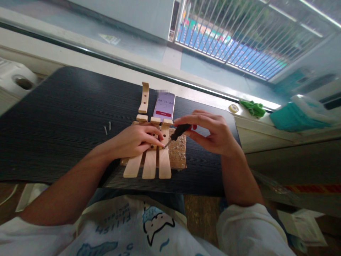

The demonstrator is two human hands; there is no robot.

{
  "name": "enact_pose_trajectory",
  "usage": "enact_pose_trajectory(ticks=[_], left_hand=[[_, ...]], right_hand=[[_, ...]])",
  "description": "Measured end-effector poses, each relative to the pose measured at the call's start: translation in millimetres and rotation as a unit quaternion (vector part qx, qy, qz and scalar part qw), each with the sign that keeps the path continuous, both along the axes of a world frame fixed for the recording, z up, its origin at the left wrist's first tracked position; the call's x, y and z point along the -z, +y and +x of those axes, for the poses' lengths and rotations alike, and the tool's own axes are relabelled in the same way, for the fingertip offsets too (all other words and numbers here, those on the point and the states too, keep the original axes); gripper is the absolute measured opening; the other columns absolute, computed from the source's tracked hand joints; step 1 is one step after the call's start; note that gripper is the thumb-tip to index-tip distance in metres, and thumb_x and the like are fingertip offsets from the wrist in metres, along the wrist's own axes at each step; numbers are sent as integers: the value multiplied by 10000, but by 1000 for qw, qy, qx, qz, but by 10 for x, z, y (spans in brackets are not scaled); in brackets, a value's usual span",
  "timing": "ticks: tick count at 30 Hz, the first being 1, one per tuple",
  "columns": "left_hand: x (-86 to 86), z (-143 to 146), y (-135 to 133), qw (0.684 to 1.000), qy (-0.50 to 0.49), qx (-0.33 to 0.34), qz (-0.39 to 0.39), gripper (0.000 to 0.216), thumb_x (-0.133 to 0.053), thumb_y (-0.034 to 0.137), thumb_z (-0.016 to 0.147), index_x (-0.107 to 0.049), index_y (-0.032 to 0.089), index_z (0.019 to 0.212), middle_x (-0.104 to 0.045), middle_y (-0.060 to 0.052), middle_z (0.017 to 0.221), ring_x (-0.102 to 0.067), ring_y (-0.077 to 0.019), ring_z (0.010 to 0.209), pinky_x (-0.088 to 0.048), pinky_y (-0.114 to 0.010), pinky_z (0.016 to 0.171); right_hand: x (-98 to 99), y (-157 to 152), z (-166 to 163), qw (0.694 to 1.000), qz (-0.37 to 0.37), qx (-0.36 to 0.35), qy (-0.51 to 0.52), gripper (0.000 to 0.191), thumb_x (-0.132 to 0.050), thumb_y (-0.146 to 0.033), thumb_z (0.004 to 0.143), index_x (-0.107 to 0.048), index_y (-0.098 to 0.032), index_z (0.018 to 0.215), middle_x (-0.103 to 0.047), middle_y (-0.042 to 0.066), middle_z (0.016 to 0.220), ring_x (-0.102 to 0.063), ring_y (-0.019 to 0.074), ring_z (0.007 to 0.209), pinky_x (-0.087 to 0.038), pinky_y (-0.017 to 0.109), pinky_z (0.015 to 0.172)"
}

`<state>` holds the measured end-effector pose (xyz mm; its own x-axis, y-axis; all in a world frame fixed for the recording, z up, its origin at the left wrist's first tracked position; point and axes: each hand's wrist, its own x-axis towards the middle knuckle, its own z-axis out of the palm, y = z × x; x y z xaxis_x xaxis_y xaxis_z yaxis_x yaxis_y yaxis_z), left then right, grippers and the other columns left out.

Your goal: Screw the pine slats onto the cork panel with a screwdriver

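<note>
My right hand grips the dark handle of a screwdriver, its thin shaft slanting down to the left. The tip meets a screw hole in the rightmost wooden slat. My left hand lies across the slats with fingers extended, its index fingertip beside the screwdriver tip. Under it are a middle slat and a left slat, all with raised upper ends. The slats rest on a brown, rough-textured block. A loose wooden piece with two holes lies beyond them.
Two screws lie on the black table left of the slats. A phone showing a timer lies behind them. On the window ledge are a green cloth, a roll of tape and a teal container.
</note>
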<state>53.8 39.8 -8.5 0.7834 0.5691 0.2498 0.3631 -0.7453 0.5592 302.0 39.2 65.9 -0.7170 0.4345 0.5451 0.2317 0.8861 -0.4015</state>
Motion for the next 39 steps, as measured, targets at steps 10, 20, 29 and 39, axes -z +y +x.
enact_pose_trajectory(ticks=[10, 20, 29, 39], left_hand=[[4, -3, -2, 1000, 1, -1, -1, 399, -463, 76, 843, -750, 287, 1023, -704, -7, 1104, -638, -160, 1020, -482, -292, 918], [-3, 0, -6, 1000, 0, -7, -9, 390, -477, 82, 842, -751, 297, 1017, -705, -3, 1103, -643, -155, 1004, -483, -288, 917], [2, 1, -8, 1000, 0, -7, -2, 396, -471, 84, 840, -750, 299, 1021, -704, -5, 1102, -640, -157, 1010, -485, -295, 915], [9, -8, 0, 1000, 7, -7, 3, 398, -470, 89, 844, -748, 308, 1025, -700, 0, 1110, -634, -164, 1029, -486, -296, 921]], right_hand=[[25, 0, 0, 999, 9, 36, 3, 197, -646, -268, 868, -634, -183, 1045, -709, 23, 848, -638, 112, 730, -542, 269, 680], [61, 12, -28, 999, 16, 30, 22, 176, -669, -320, 850, -630, -196, 969, -662, -4, 769, -605, 105, 693, -508, 257, 646], [78, 21, -53, 998, 28, 41, 36, 222, -688, -377, 827, -617, -183, 909, -630, -12, 722, -583, 101, 672, -479, 244, 613], [86, -2, -63, 997, 49, 42, 37, 219, -687, -325, 831, -596, -195, 983, -658, 1, 792, -589, 101, 656, -491, 254, 588]])
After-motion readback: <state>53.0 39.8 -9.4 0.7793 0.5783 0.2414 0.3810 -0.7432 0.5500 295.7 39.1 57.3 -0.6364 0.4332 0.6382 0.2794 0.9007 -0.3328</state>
